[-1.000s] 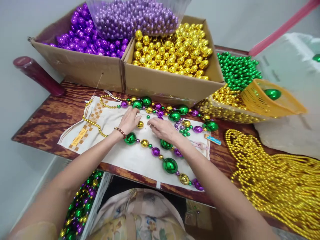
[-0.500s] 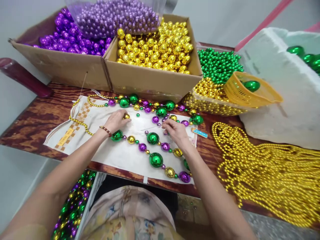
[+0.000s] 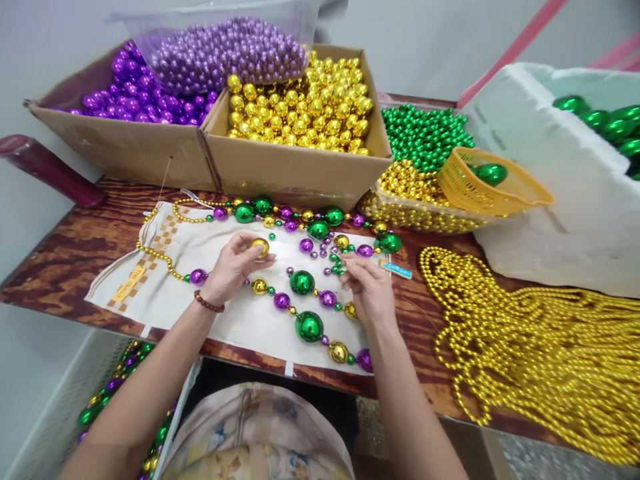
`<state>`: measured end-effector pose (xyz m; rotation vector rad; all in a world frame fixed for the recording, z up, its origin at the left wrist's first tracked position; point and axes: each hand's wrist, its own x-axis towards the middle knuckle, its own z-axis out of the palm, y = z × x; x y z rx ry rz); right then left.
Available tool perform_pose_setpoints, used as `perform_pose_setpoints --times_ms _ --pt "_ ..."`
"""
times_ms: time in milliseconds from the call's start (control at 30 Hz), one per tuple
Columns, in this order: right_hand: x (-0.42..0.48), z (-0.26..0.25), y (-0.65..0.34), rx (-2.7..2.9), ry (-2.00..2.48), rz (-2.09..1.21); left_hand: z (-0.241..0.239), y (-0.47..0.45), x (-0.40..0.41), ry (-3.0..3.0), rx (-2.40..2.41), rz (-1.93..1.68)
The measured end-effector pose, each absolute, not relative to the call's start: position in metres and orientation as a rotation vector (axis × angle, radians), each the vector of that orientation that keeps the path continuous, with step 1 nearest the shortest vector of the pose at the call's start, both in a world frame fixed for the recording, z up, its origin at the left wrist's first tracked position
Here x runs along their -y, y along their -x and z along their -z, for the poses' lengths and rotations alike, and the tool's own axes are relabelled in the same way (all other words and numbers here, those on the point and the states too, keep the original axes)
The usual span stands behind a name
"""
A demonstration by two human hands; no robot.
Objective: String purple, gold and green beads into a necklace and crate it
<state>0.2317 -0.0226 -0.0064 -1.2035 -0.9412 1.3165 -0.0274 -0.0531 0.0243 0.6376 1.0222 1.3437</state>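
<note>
My left hand (image 3: 236,265) pinches a round gold bead (image 3: 260,248) between thumb and fingers above the white cloth (image 3: 170,293). My right hand (image 3: 369,285) is closed at the fingertips on a thin needle, which barely shows now, beside small loose green beads (image 3: 336,263) and small purple beads (image 3: 323,252). A strung row of beads curves over the cloth, with a large green bead (image 3: 309,327) and a purple bead (image 3: 281,301) near the front. Part of this strand is hidden under both hands. A small gold bead chain (image 3: 163,259) lies at the left.
Behind the cloth stand cardboard boxes of purple beads (image 3: 145,87) and gold beads (image 3: 300,110), under a bag of lilac beads (image 3: 230,57). A yellow basket (image 3: 493,190) and a foam box (image 3: 545,173) stand right. Gold bead strands (image 3: 540,353) cover the right side.
My left hand has moved slightly right and down with the gold bead, uncovering a purple bead at the left. My right hand has moved a little down and right.
</note>
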Motion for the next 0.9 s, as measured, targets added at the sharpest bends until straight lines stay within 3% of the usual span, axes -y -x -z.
perform_pose_setpoints --times_ms 233,433,900 --pt "0.052 0.006 -0.214 0.693 0.912 -1.528 -0.014 0.011 0.068 -0.439 -0.839 -1.232" --pt "0.074 0.013 -0.207 0.768 1.132 -1.505 -0.013 -0.004 0.065 -0.483 -0.786 -1.269" --pt "0.105 0.015 -0.212 1.399 1.228 -1.422 -0.021 -0.014 0.048 -0.254 -0.757 -1.368"
